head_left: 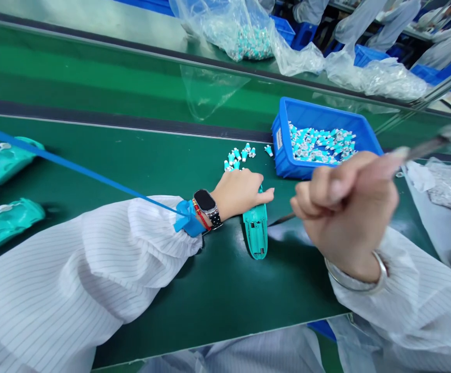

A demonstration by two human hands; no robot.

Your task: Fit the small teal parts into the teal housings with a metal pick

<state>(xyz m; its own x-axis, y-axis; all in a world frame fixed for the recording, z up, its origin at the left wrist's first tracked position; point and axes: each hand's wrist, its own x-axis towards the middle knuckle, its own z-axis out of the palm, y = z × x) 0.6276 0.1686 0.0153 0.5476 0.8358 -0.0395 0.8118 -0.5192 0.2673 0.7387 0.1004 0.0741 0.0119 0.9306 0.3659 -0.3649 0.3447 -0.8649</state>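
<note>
My left hand (pixel 238 192) lies over the upper part of a teal plastic housing (pixel 257 238) on the green bench, thumb out to the right; its other fingers are mostly hidden. The housing's lower end shows an open battery compartment with metal contacts. Just beyond that hand, several small teal-and-white parts (pixel 236 154) lie loose. Raised to the right, my right hand (pixel 345 207) is closed around a thin, dark metal tool (pixel 423 147). One pointed end slants down near the housing, and the other is blurred. I cannot tell the tool's exact kind.
A blue bin (pixel 326 111) holding many of the small teal-and-white parts stands at the back right. Two larger teal shells (pixel 8 225) lie far left. A blue strap (pixel 81 168) runs from my left wrist. Plastic bags (pixel 233 31) sit on the ledge behind; people work farther off.
</note>
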